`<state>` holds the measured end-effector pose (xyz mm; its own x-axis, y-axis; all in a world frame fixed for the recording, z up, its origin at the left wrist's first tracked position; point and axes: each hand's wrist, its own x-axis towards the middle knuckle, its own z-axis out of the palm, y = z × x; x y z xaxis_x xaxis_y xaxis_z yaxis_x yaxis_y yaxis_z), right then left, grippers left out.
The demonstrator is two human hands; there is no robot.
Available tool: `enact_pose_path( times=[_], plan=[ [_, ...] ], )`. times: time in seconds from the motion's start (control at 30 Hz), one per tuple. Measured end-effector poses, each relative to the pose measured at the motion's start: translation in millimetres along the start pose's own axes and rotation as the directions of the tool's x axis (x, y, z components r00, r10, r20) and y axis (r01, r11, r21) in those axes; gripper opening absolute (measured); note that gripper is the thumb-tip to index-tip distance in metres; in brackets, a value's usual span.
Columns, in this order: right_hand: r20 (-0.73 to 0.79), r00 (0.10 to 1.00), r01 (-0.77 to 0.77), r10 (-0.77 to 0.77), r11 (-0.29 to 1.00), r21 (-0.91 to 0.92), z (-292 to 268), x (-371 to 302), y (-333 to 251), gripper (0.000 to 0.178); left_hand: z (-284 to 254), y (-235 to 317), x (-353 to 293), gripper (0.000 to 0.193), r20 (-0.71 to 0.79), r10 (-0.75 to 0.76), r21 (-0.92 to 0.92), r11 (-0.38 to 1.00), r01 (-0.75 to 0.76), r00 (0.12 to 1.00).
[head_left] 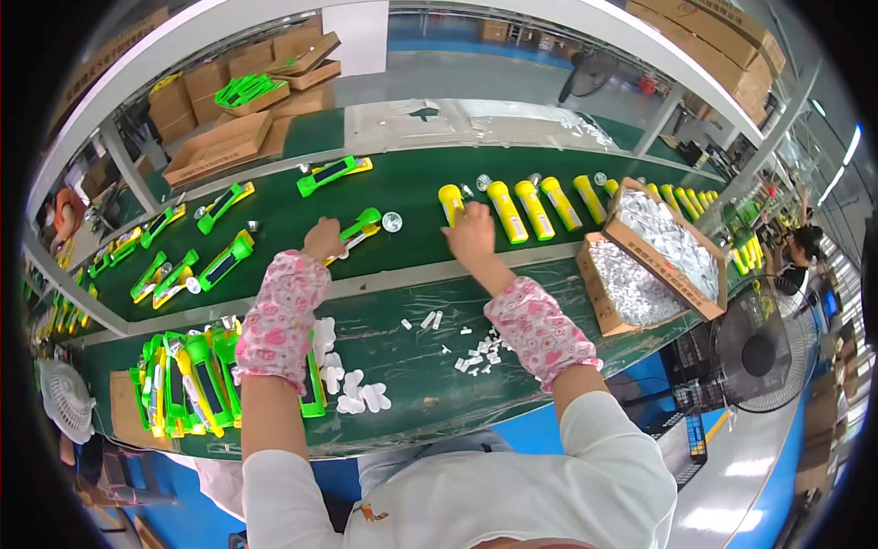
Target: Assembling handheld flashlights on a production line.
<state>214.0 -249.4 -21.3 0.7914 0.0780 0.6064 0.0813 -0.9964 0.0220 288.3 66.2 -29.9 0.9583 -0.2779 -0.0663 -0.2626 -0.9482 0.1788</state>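
My left hand [323, 240] is at the tail end of a green and yellow flashlight [362, 226] on the dark green belt, its fingers curled against the body. A clear round lens piece [392, 222] lies by that flashlight's head. My right hand [472, 235] has its fingers around the lower part of a yellow flashlight [449, 197], partly hiding it. Beside it, more yellow flashlights [506, 211] stretch rightward in a row, with clear reflector pieces [483, 182] near their heads. Pink patterned sleeves cover both my forearms.
Green and yellow flashlights [197, 380] are heaped at the near left, beside white flat pieces [351, 392]. Small white parts [480, 355] lie scattered on the near bench. At right stands a cardboard box [604, 302] of small parts, near a black fan [764, 348]. More flashlights [226, 261] lie leftward on the belt.
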Motion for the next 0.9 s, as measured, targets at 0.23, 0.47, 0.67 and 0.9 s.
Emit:
enact_pose_path(
  times=[0.23, 0.47, 0.67, 0.9],
  plan=[
    [0.821, 0.450, -0.857, -0.350, -0.429, 0.287, -19, -7, -58, 0.075, -44, 66, -36, 0.062, 0.060, 0.025, -0.580, 0.814, 0.015, 0.998],
    [0.722, 0.630, -0.679, -0.287, -0.654, 0.332, -49, -23, -82, 0.039, -86, 89, -174, 0.056, 0.085, 0.016, -0.642, 0.765, 0.043, 0.996],
    [0.738, 0.470, -0.825, -0.483, -0.539, 0.173, -71, -51, -113, 0.040, -82, 85, -251, 0.057, -0.065, -0.038, -0.747, 0.664, -0.023, 0.997],
    [0.726, 0.628, -0.708, -0.281, 0.180, 0.683, -94, -67, -92, 0.035, -80, 53, -261, 0.041, 0.362, -0.011, -0.931, -0.045, 0.361, 0.932]
  ],
)
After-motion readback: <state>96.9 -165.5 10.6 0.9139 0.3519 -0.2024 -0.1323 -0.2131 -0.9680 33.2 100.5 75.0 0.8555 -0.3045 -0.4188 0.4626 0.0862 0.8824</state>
